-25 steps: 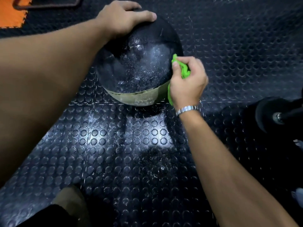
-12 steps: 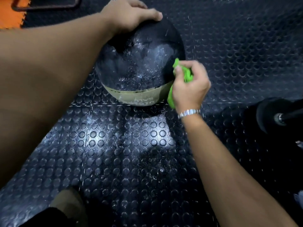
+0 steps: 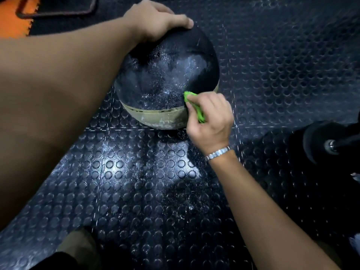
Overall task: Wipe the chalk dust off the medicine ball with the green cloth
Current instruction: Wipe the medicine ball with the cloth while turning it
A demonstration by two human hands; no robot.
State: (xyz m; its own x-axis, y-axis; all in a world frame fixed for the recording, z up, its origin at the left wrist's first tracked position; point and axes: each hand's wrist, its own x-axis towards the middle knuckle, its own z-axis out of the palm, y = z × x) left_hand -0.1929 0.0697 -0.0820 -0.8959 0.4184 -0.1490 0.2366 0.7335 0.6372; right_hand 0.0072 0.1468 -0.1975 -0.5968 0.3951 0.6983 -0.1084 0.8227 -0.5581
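Note:
A black medicine ball [image 3: 165,78] with an olive lettered band sits on the studded rubber floor, its near face speckled with white chalk dust. My left hand [image 3: 155,22] rests on the ball's far top, fingers curved over it. My right hand [image 3: 211,117] grips a bunched green cloth [image 3: 194,106] and presses it against the ball's lower right side, at the edge of the band. Most of the cloth is hidden inside my fist. A dark clean strip shows on the ball's right side above the cloth.
Chalk specks lie on the black studded floor [image 3: 148,182] in front of the ball. A dark dumbbell end [image 3: 329,143] sits at the right. An orange mat [image 3: 11,18] and a metal frame [image 3: 56,10] lie at the top left. My knee [image 3: 78,248] shows at the bottom.
My right hand has slid the cloth down and leftward along the ball's right side to the band. My left hand stays on top.

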